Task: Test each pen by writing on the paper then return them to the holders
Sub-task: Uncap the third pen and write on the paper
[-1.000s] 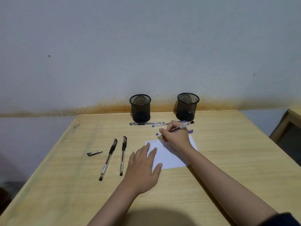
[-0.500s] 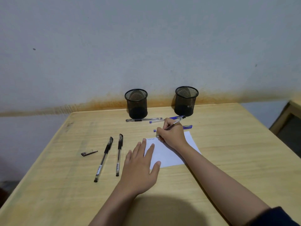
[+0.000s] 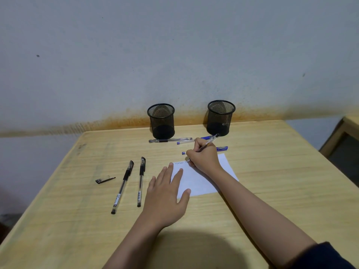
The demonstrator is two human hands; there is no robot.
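Observation:
My right hand [image 3: 204, 159] grips a pen [image 3: 210, 141] with its tip on the top edge of the white paper [image 3: 198, 181], beside a short line of scribbles. My left hand [image 3: 166, 195] lies flat with fingers spread, pressing the paper's left side. Two black mesh holders [image 3: 162, 121] [image 3: 220, 118] stand at the table's back. Two black capped pens [image 3: 122, 186] [image 3: 141, 180] lie left of the paper. A loose black cap [image 3: 104, 180] lies further left. A clear pen [image 3: 170, 140] and two blue pens [image 3: 184, 142] [image 3: 222, 148] lie in front of the holders.
The wooden table [image 3: 272, 181] stands against a grey wall with an orange stain along its base. A second piece of wooden furniture [image 3: 347, 133] shows at the right edge. My shadow falls on the near table edge.
The writing hand has shifted slightly right along the top of the paper and the scribbled line has grown. The left hand stays flat on the paper. The view shifted a little.

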